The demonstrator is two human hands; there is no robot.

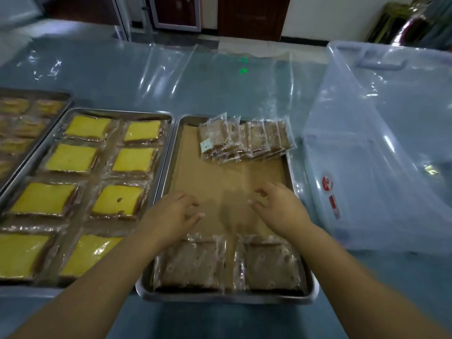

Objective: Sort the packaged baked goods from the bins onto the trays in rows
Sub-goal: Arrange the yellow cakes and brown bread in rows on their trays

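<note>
Open lane: middle of the centre tray (pixel 170 157).
Bare paper liner (pixel 220 174) lies free between the leaning row of brown packets (pixel 244 140) at the far right corner and two flat brown packets (pixel 193 263) at the near end; left hand (pixel 171 216) and right hand (pixel 281 207) hover over it. Left flank: neighbouring tray (pixel 117 113), full of yellow cake packets (pixel 72 157). Right flank: clear bin (pixel 367 167) just beside the rim. Far bench (pixel 220 89) open, film-covered.

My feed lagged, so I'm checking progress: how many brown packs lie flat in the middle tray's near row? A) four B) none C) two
C: a left pack and a right pack lie flat side by side at the near end of the tray.
</note>
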